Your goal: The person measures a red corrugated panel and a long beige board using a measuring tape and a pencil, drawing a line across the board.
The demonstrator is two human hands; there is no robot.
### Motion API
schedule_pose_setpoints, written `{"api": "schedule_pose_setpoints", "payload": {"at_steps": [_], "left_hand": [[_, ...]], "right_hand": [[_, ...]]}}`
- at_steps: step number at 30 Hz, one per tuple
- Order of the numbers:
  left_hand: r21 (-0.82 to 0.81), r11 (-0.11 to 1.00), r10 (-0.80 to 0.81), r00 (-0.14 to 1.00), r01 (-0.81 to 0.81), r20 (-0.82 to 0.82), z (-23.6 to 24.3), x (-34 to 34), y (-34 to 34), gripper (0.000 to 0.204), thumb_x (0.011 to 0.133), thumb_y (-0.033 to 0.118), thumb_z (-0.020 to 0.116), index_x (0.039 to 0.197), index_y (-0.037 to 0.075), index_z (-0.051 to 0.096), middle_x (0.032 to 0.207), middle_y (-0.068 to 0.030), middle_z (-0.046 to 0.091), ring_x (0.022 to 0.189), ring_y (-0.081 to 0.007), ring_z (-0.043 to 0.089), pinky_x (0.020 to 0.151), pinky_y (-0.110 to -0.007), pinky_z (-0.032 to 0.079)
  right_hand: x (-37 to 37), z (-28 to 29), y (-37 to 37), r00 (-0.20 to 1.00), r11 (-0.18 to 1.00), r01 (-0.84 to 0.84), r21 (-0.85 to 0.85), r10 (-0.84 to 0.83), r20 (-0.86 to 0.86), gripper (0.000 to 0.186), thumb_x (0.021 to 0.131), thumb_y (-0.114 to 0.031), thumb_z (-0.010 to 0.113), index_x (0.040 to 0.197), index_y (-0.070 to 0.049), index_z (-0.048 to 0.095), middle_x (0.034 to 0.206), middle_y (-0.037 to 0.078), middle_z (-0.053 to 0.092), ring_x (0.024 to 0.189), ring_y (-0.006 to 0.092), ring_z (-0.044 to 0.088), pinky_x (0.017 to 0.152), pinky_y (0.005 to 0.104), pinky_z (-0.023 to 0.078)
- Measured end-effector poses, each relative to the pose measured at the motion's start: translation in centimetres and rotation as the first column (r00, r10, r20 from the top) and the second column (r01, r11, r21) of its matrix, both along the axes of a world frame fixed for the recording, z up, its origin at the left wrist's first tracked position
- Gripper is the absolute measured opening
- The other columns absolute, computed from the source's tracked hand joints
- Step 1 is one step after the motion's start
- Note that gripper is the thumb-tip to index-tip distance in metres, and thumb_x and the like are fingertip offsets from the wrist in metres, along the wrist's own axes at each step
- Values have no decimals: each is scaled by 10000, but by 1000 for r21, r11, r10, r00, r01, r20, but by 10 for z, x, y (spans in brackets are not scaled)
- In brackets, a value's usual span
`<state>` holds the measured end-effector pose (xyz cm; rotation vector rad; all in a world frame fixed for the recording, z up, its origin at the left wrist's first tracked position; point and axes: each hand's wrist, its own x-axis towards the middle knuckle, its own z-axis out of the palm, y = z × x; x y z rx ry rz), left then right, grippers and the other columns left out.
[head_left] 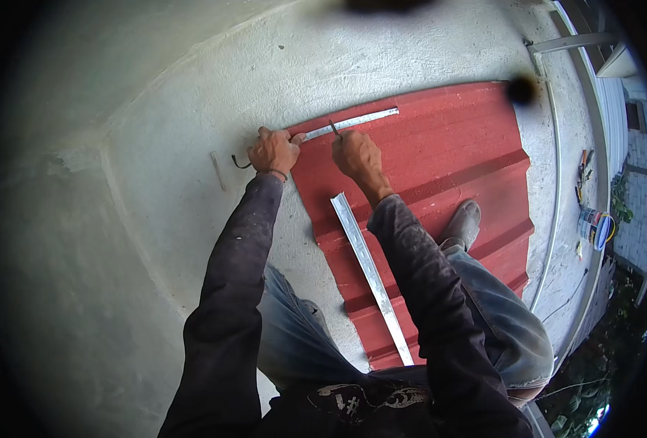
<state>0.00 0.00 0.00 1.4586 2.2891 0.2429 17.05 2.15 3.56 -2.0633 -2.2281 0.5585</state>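
Observation:
A red ribbed metal roofing sheet lies on the pale concrete floor. Along its far edge stretches the white blade of a tape measure, flat on the sheet. My left hand is closed on the tape measure at the sheet's far left corner; what lies under the palm is hidden, and a black loop sticks out beside it. My right hand grips a thin, dark, pencil-like tool, its tip up against the blade. Its exact kind cannot be made out.
A silver metal channel lies across the sheet between my arms. My shoe rests on the sheet. A small pale strip lies on the floor at left. Far right are a white bucket, hand tools and the floor's edge.

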Motion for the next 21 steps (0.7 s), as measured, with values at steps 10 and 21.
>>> {"api": "schedule_pose_setpoints", "payload": {"at_steps": [10, 21], "left_hand": [[40, 999, -6, 1000, 7, -21, -4, 1, 0, 429, 825, 619, 658, 981, 235, 768, 1094, -114, 636, 994, -297, 660, 880, -469, 471], [10, 1000, -4, 1000, 5, -14, 1, 1, -1, 424, 829, 612, 655, 994, 239, 772, 1111, -129, 632, 1019, -315, 654, 891, -466, 485]], "right_hand": [[16, 9, 3, 999, 1000, 29, 3, -29, -34, 303, 917, -283, 531, 880, -45, 715, 868, 270, 680, 861, 475, 654, 767, 545, 525], [8, 7, 7, 1000, 1000, 5, -22, -5, 25, 320, 933, -293, 518, 901, -47, 719, 880, 258, 688, 858, 466, 666, 773, 540, 533]]}}
